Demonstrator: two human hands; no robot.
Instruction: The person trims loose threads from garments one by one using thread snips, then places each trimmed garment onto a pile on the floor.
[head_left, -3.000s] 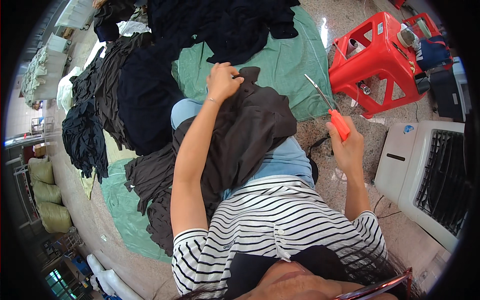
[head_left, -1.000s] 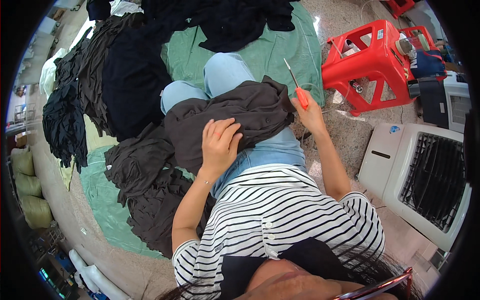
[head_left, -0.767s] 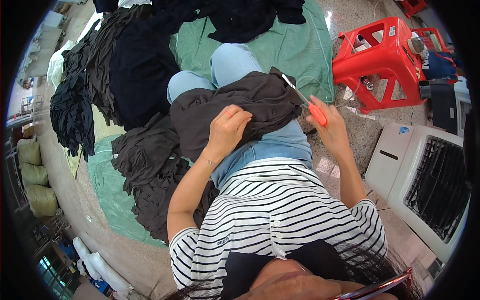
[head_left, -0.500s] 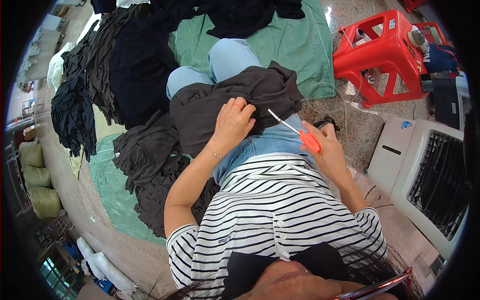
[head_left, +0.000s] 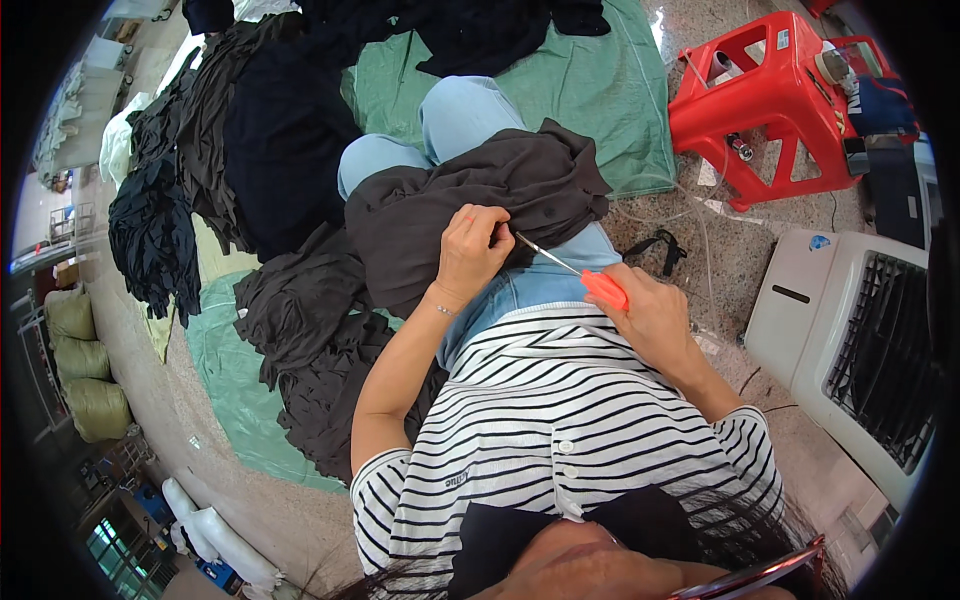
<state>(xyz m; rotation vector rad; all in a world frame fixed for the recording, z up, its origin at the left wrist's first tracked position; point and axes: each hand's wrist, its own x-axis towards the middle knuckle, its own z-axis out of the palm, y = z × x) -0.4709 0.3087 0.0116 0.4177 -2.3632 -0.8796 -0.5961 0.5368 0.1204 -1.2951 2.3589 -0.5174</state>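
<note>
Head view showed olive bundles (head_left: 88,365) stacked at the left edge and dark clothes (head_left: 285,160) heaped at the upper left. Near the centre, a dark brown garment (head_left: 420,225) lay across pale blue jeans (head_left: 470,110), its fabric pinched by the left hand (head_left: 472,252). Right of centre, an orange-handled tool (head_left: 604,291), its metal tip just beside that hand, was gripped in the right hand (head_left: 652,315), with a red stool (head_left: 735,115) at the upper right.

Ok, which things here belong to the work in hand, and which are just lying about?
In use:
dark garment, under the left hand
orange-handled tool, in the right hand
heaped dark clothes, probably

Apparently just lying about:
red stool
white grilled unit
olive sacks
</note>
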